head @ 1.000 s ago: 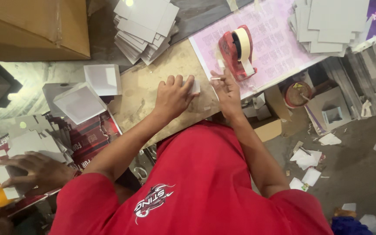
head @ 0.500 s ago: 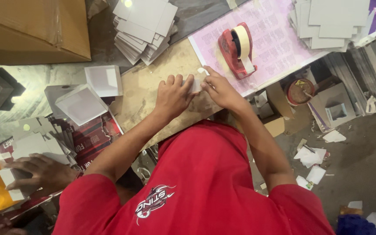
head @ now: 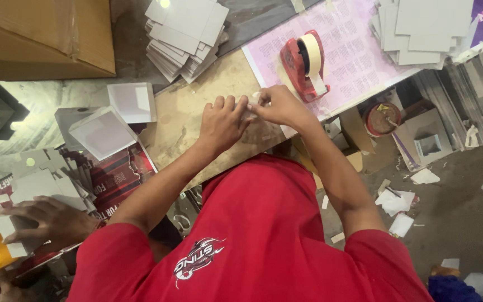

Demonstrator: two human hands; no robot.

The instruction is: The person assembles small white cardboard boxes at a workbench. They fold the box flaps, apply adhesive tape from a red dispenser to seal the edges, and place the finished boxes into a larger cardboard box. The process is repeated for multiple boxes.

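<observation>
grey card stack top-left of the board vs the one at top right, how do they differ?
The left card stack lies on the dark surface beyond the brown board; the right card stack sits partly on the pink printed sheet. The left one is fanned and skewed, with many edges showing; the right one is spread flatter and runs out of frame. Both are loose piles of plain grey-white cards.

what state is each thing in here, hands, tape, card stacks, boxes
left hand: pressed flat on the small white piece
right hand: pinching that piece's edge
small white piece: mostly hidden under the hands
tape dispenser: upright, tape end hanging free
grey card stack: fanned, uneven
folded white box: assembled, untouched
</observation>
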